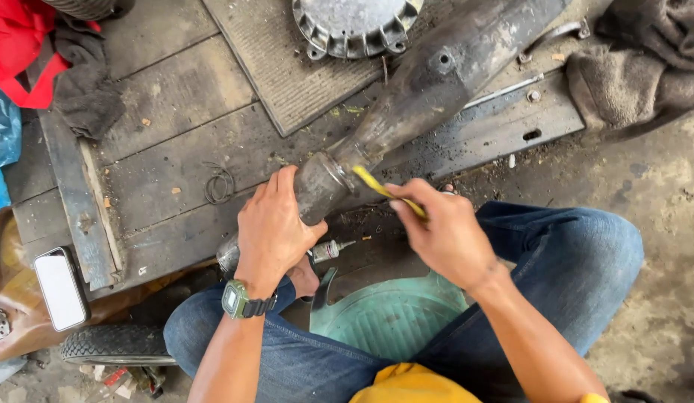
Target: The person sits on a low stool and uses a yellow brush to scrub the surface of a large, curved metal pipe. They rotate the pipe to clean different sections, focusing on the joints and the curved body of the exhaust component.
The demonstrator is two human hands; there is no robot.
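My left hand (272, 224) has its fingers wrapped over the narrow end of a grimy metal exhaust pipe (414, 97), gripping it where the neck meets a collar, thumb pressed against the underside. My right hand (445, 231) pinches a thin yellow strip (380, 190) between thumb and fingers, its tip touching the pipe just beside the collar. The pipe lies slantwise across a worn wooden pallet (175, 127), widening toward the upper right. A green watch (236, 300) sits on my left wrist. Below my hands a small tube (328, 250) lies near the pipe's end, and a green round lid (391, 317) rests between my knees in blue jeans (578, 261). On the pallet lie a ribbed rubber mat (279, 67), a round metal cover (354, 26) and a loop of wire (220, 185). A phone (59, 289) lies at the left, near a small tyre (115, 345)
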